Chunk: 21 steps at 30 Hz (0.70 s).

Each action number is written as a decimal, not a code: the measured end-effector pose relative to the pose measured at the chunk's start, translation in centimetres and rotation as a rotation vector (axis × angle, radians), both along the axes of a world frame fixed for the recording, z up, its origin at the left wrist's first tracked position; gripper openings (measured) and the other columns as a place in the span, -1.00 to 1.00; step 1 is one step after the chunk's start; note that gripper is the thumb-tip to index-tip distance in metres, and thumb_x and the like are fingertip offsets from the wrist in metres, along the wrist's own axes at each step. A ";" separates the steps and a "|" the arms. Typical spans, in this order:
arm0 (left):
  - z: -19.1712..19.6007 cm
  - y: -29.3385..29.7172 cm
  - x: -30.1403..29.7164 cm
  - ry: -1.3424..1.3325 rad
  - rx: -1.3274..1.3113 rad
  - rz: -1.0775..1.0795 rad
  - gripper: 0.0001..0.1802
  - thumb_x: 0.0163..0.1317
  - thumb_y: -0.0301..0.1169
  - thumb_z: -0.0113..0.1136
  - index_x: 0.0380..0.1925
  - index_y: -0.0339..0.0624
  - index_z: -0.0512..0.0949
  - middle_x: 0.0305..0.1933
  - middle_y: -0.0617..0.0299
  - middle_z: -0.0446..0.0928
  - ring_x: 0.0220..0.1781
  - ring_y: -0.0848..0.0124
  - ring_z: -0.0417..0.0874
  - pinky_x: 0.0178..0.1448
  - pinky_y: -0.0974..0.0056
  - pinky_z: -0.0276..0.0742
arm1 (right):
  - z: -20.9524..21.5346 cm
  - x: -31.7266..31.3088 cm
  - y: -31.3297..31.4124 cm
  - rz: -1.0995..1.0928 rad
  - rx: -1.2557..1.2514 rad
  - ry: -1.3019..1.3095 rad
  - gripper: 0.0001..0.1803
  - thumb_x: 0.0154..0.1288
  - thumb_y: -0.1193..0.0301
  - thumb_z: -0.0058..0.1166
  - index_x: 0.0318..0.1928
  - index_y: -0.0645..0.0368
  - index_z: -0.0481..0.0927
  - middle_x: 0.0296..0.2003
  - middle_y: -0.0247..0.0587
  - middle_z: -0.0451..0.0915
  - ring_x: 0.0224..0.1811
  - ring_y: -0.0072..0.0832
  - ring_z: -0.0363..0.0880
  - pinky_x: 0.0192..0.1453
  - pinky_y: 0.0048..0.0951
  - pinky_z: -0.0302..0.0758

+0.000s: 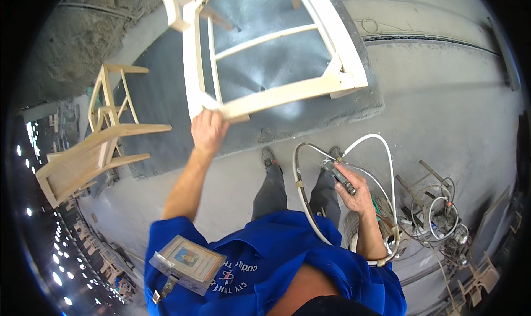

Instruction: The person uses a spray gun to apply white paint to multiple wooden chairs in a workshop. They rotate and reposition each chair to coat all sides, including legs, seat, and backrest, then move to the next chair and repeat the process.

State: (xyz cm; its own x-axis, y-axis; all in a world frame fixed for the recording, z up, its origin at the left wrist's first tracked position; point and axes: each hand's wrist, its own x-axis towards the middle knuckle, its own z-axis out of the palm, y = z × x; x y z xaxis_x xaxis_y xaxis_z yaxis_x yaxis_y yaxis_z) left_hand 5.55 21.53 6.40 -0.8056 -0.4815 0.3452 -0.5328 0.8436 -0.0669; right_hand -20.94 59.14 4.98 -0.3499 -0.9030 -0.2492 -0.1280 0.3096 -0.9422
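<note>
Pale, bare wood makes up the chair frame [293,96], its open seat showing slim stretchers [266,41] below and a diagonal corner brace [333,67]; the rails look glaringly bright. It sits on the dark grey counter [157,111], near the front right corner. The left hand [209,131] is clamped on its near left corner. Beyond the counter's front edge, the right hand [357,194] grips a grey spray gun [337,176].

Bright blue short-sleeved shirt [276,238], white lettering [247,267] and emblem [227,277] on chest, clear plastic badge holder [207,284] with photo card [189,257], metal clip [168,288], dark grey trousers [270,196], dark shoes [268,155], reddish accents
</note>
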 end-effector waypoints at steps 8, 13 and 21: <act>6.5 1.0 -6.8 0.066 -0.094 0.119 -0.52 -0.27 -0.41 0.67 -0.24 -0.18 0.70 -0.32 0.17 0.61 -0.28 0.23 0.64 -0.18 0.11 0.62 | -6.3 -3.4 -6.7 -0.288 -0.182 -0.180 -0.44 0.40 0.43 0.20 0.39 0.20 0.52 0.11 0.02 0.71 0.04 -0.30 0.71 0.23 -0.31 0.54; 14.5 -10.2 -9.7 0.005 -0.335 0.226 -0.52 0.08 -0.11 0.55 -0.07 -0.16 0.73 -0.22 0.11 0.71 -0.20 0.26 0.76 -0.14 0.22 0.70 | -7.0 -4.2 -17.1 -0.245 -0.492 -0.014 -0.45 0.39 0.48 0.21 0.38 0.12 0.54 -0.04 -0.08 0.73 -0.07 -0.40 0.69 0.12 -0.38 0.57; 22.0 -26.1 -15.7 0.019 -0.284 0.358 -0.28 0.40 0.33 0.00 0.33 0.16 0.57 0.13 -0.01 0.70 0.23 0.02 0.69 0.30 -0.01 0.53 | -8.6 -0.3 -32.3 -0.520 -0.552 -0.462 -0.42 0.41 0.41 0.24 0.42 0.06 0.51 -0.29 -0.35 0.69 -0.28 -0.60 0.66 -0.08 -0.49 0.58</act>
